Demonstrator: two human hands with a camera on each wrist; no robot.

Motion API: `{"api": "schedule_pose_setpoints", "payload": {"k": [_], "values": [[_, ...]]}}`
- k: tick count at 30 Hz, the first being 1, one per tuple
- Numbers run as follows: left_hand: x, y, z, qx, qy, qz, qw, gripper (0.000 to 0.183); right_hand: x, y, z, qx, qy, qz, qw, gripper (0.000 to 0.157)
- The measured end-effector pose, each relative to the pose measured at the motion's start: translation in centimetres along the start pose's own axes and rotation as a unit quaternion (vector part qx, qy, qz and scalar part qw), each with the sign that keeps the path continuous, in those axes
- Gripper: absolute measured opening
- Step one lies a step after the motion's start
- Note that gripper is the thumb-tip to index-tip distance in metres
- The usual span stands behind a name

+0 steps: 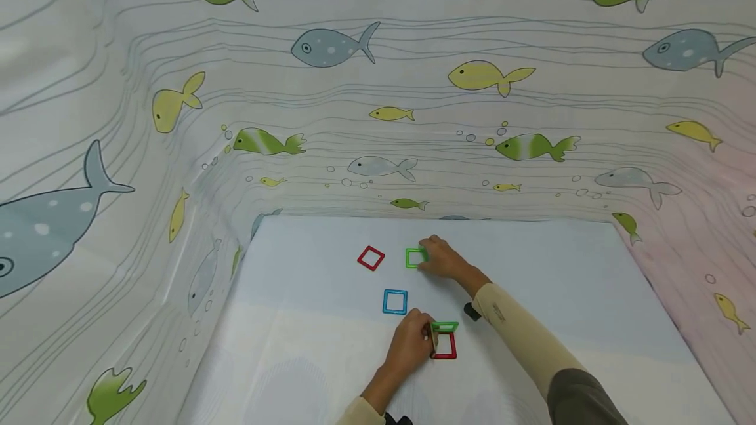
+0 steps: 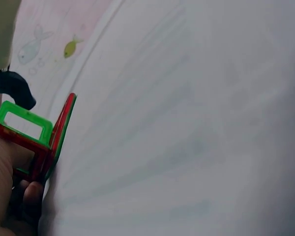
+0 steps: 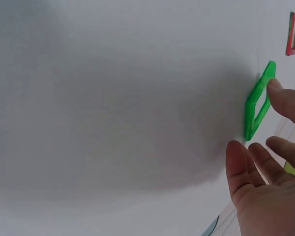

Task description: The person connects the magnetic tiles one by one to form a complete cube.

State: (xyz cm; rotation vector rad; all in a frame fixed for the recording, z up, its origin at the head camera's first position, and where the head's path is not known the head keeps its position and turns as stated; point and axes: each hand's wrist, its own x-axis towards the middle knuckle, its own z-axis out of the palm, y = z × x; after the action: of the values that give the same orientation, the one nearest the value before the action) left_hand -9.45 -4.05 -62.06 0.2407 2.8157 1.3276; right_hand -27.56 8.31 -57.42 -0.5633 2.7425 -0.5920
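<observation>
Brace the joined frames (image 1: pixel 444 330) with your gripping left hand (image 1: pixel 410 340), and close your right hand (image 1: pixel 441 258), half spread with nothing gripped, on opposite sides of the green square (image 1: pixel 407 258) near the counter's (image 1: pixel 531 261) far edge.

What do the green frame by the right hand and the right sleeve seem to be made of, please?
Green frame: probably smooth, lightly glossy plastic, judging by its vivid, even colour. Right sleeve: likely matte fabric, showing no shine; fibre unclear.
</observation>
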Motion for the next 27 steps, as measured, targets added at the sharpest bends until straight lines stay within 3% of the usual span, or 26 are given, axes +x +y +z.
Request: {"api": "schedule_pose_setpoints", "payload": {"k": [4, 16, 23, 27], "values": [[-0.1, 0.1, 0.0, 0.001, 0.005, 0.007, 1.0000, 0.016, 0.2, -0.1, 0.0, 0.001, -0.007, 0.012, 1.000, 0.070], [0.0, 0.2, 0.2, -0.001, 0.008, 0.015, 0.9999, 0.014, 0.1, 0.5, 0.0, 0.000, -0.013, 0.010, 1.000, 0.058], [0.0, -0.1, 0.2, 0.003, 0.011, 0.018, 0.9998, 0.014, -0.1, 0.7, 0.1, 0.077, -0.018, 0.030, 0.996, 0.060], [0.0, -0.3, 0.2, 0.009, 0.021, 0.033, 0.9992, 0.014, -0.6, 1.1, 0.3, 0.101, -0.005, 0.009, 0.995, 0.050]]}}
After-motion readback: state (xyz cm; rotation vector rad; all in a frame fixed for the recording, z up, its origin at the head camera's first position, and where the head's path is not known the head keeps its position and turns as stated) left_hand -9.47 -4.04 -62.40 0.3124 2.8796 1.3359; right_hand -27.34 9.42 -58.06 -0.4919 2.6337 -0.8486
